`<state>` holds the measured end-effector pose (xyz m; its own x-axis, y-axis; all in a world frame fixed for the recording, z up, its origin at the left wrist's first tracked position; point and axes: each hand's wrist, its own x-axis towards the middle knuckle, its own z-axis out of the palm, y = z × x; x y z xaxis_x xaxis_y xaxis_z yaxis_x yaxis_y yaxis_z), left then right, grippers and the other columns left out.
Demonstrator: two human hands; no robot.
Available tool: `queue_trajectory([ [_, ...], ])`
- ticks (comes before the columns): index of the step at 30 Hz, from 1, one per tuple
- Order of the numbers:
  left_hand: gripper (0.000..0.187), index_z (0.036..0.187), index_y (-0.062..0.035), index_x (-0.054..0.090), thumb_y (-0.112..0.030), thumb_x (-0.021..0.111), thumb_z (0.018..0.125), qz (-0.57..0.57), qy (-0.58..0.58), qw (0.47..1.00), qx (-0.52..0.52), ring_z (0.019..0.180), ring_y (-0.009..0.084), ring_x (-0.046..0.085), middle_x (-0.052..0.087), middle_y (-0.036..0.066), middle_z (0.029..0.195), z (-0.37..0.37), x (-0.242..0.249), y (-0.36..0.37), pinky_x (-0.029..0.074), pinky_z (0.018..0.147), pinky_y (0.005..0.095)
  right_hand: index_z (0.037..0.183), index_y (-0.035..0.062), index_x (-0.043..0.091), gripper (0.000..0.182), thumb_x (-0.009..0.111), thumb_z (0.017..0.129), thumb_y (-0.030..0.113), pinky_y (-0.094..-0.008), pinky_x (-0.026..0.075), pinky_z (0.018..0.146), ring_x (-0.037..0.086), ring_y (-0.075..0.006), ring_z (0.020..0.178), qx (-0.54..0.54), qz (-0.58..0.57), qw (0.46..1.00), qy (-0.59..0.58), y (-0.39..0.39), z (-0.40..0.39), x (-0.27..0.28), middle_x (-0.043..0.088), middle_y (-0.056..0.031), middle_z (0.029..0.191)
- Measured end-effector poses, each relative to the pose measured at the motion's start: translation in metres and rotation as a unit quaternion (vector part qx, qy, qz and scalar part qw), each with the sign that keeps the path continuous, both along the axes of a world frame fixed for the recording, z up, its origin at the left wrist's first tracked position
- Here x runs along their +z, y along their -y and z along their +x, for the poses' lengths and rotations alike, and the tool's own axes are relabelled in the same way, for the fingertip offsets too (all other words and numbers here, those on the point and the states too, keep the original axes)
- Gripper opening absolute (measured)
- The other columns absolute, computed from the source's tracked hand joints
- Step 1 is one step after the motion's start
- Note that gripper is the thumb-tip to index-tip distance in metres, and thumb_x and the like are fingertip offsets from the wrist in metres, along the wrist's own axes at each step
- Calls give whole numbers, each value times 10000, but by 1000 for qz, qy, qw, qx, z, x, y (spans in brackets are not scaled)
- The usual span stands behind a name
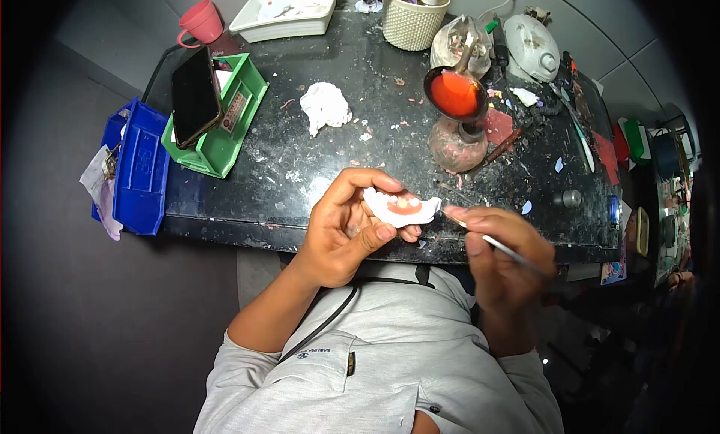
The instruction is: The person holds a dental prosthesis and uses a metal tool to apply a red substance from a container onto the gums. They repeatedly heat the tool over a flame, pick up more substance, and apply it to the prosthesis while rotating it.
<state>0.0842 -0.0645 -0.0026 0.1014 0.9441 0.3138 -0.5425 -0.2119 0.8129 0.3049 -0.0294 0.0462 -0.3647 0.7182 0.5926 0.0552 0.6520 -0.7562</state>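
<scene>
My left hand (345, 228) grips a white plaster dental cast (401, 215) between thumb and fingers, over the table's front edge. Pink-orange wax and several pale teeth show on the cast's upper side. Just to the right of it, my right hand (510, 254) pinches a slim metal wax carving tool (510, 252). The tool's front end lies by my fingertips, near the cast but apart from it. Beyond my right hand, a ladle (454, 91) of melted red-orange wax rests over a round, stained burner (457, 145).
A phone (195, 97) leans on a green bin (225, 153), beside a blue bin (140, 172). A crumpled white cloth or tissue (325, 107) lies mid-table. Behind stand a pink mug (201, 22), a white tray (289, 28) and a woven basket (415, 23). Tools and wax scraps litter the right side.
</scene>
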Motion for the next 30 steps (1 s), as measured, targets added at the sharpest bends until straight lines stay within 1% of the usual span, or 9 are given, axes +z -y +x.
queue_trajectory([
  [1, 400, 1317, 46, 424, -48, 642, 995, 5, 1, 1000, -7, 1078, 234, 680, 606, 206, 1232, 0, 0, 1, 586, 951, 381, 1072, -54, 662, 210, 723, 871, -59, -384, 633, 870, 756, -305, 962, -1, -2, 1000, 0, 0, -6, 2, 734, -231, 1026],
  [3, 385, 1302, 46, 428, -38, 640, 992, 9, 2, 1000, -3, 1083, 235, 680, 605, 206, 1228, 1, 1, 1, 583, 962, 384, 1085, -29, 674, 224, 740, 870, -42, -434, 625, 916, 740, -330, 1027, 8, 120, 992, 45, -4, -17, 4, 730, -216, 1065],
  [4, 369, 1286, 47, 432, -27, 639, 990, 14, 4, 1000, 2, 1088, 237, 679, 604, 206, 1224, 2, 1, 1, 581, 974, 386, 1092, -15, 678, 250, 753, 854, -35, -466, 616, 943, 731, -337, 1055, 14, 124, 990, 62, -4, -19, 3, 730, -196, 1087],
  [10, 348, 1259, 60, 445, 14, 641, 975, 39, -14, 999, 9, 1083, 230, 679, 600, 200, 1200, 0, -2, 1, 590, 967, 377, 1052, -1, 694, 213, 750, 849, -36, -482, 610, 964, 729, -324, 1065, 42, 143, 985, 87, -7, -18, -3, 733, -161, 1092],
  [13, 389, 1221, 24, 481, -108, 729, 951, -18, -16, 999, 29, 1134, 250, 646, 624, 209, 1168, 2, 4, 6, 536, 992, 389, 1026, 6, 703, 181, 749, 854, -24, -485, 610, 964, 728, -326, 1066, 36, 154, 983, 93, -6, -20, -5, 735, -150, 1087],
  [19, 408, 1224, 28, 491, -112, 747, 939, -27, -25, 999, 36, 1128, 231, 649, 624, 188, 1164, 1, 7, 7, 544, 955, 353, 1015, 7, 707, 172, 744, 852, -36, -479, 610, 960, 728, -329, 1064, 34, 155, 983, 93, -5, -21, -5, 731, -148, 1084],
  [20, 408, 1224, 28, 491, -112, 747, 939, -27, -25, 999, 37, 1128, 231, 649, 624, 188, 1164, 1, 6, 7, 544, 955, 353, 1015, 7, 707, 172, 744, 852, -36, -479, 610, 960, 728, -329, 1064, 34, 155, 983, 93, -4, -21, -5, 731, -148, 1084],
  [22, 355, 1256, 71, 451, 10, 654, 971, 25, -34, 999, 23, 1037, 230, 702, 617, 196, 1165, -2, 3, 4, 607, 928, 363, 1023, 5, 705, 185, 745, 849, -40, -469, 613, 955, 730, -330, 1060, 29, 160, 982, 96, -4, -22, -5, 728, -150, 1081],
  [30, 346, 1254, 65, 451, 4, 649, 977, 19, -50, 998, 18, 1013, 217, 710, 632, 199, 1155, -4, 2, 5, 606, 910, 348, 1046, -9, 691, 218, 751, 838, -38, -441, 626, 930, 731, -337, 1050, 24, 176, 980, 91, -6, -22, -8, 722, -162, 1074],
])
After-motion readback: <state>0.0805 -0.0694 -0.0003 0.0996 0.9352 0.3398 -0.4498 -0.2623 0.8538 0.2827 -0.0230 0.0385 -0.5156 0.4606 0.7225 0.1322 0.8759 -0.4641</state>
